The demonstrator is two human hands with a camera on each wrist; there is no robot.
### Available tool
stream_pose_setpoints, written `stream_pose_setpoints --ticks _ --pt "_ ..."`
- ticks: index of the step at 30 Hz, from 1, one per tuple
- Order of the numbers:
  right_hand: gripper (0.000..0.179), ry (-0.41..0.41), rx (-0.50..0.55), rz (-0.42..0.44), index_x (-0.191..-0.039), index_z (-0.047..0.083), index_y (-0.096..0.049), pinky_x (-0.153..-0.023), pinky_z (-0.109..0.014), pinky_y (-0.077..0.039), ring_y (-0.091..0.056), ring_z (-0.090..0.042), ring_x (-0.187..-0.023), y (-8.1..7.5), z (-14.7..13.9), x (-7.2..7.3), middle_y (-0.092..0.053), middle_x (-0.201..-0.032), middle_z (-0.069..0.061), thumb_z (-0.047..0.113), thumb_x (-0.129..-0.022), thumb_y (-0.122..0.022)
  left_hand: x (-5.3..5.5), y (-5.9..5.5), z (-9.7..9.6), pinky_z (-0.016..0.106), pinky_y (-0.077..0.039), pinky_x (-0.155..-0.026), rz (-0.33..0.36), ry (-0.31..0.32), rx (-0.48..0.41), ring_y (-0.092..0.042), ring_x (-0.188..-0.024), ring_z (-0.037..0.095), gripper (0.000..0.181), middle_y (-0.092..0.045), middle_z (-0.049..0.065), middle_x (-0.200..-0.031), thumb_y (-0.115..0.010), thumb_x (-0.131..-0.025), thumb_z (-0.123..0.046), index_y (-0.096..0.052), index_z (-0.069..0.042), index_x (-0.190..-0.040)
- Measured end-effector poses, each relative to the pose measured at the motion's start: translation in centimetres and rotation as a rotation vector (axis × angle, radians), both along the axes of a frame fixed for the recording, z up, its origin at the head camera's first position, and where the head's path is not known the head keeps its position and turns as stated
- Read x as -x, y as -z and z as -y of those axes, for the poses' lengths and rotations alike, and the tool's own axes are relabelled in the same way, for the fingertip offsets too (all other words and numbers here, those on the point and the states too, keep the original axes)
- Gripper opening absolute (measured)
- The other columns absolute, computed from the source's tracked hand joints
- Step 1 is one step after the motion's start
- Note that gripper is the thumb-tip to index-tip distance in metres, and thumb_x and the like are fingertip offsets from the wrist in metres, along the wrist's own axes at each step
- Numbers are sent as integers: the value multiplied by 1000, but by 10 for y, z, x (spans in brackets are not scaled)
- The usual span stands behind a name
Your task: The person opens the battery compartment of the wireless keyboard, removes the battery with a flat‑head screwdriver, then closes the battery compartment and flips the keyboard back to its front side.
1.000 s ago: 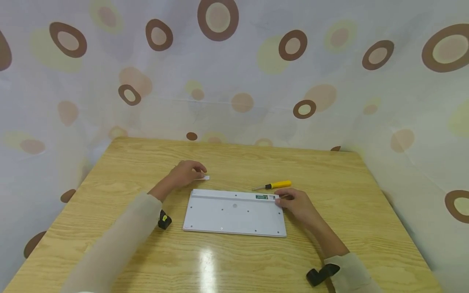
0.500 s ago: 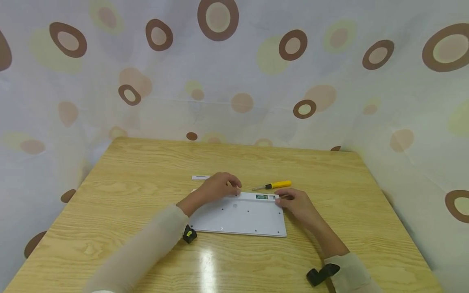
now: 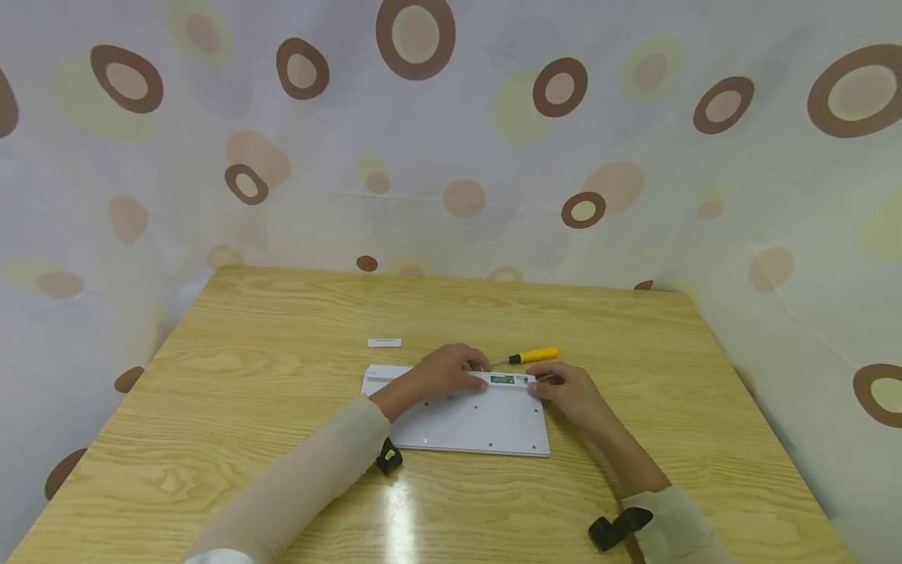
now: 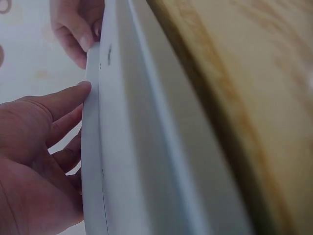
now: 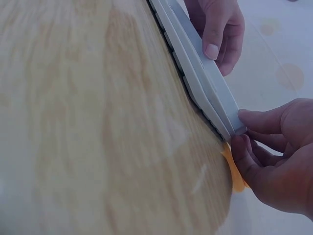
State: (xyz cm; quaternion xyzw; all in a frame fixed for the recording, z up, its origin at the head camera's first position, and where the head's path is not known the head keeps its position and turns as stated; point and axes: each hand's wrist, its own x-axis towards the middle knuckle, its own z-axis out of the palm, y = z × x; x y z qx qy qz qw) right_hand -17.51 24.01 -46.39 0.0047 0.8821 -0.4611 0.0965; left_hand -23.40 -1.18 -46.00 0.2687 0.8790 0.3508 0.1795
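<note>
A white keyboard (image 3: pixel 458 427) lies face down on the table, its screw-dotted back up. Along its far raised edge, near the right end, an uncovered small compartment (image 3: pixel 503 380) shows something green inside. My left hand (image 3: pixel 440 374) holds this far edge just left of the compartment, thumb on the near side and fingers behind. The right hand (image 3: pixel 574 398) pinches the far right corner; the right wrist view shows its thumb and fingers (image 5: pixel 261 122) on either side of that corner. Behind the keyboard, at the left, lies a small white cover (image 3: pixel 384 343).
A screwdriver (image 3: pixel 539 356) with a yellow handle lies just beyond the keyboard's far edge, its tip partly behind my left hand. The wooden table (image 3: pixel 296 305) ends at a patterned cloth backdrop (image 3: pixel 465 141) at the back and sides.
My left hand let go of the small white cover, leaving it on the table, then moved right along the keyboard's far edge to beside the compartment. The right hand stayed at its corner.
</note>
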Motion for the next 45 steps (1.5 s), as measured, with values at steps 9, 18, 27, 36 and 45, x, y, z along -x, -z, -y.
stream_pose_setpoints --ticks 9,18,27,36,45 --pt "34 -76 -64 -122 -131 8 -64 -90 -40 -52 -61 -27 -110 -8 -14 10 -65 -127 -12 21 -100 -63 -3 -3 3 34 -49 -90 35 -5 -37 -60 -103 13 31 -68 -1 -118 -72 -95 -25 -70 -17 -124" --pt "33 -159 -231 -318 -128 0 -65 -93 -49 -51 -59 -34 -111 -6 -30 37 -63 -126 -19 11 -97 -67 -1 2 3 34 -48 -89 60 -11 -53 -58 -100 12 26 -68 -4 -115 -72 -95 -26 -71 -19 -120" --pt "31 -291 -357 -335 -125 1 -67 -97 -59 -44 -53 -44 -117 1 -42 60 -60 -125 -25 10 -95 -69 1 2 2 34 -48 -89 72 -9 -59 -58 -100 12 27 -67 -5 -115 -73 -94 -27 -71 -21 -120" --pt "22 -297 -366 -267 -114 2 -73 -88 -49 -48 -58 -31 -100 9 -46 71 -64 -115 -18 14 -96 -69 1 3 2 32 -48 -86 75 4 -60 -58 -97 11 25 -67 -6 -113 -73 -94 -28 -71 -22 -118" --pt "24 -209 -339 -205 -116 3 -69 -95 -52 -49 -60 -32 -108 4 -50 67 -66 -120 -17 18 -97 -68 2 2 5 34 -49 -89 79 17 -68 -59 -102 12 24 -67 -5 -115 -72 -94 -27 -71 -22 -118"
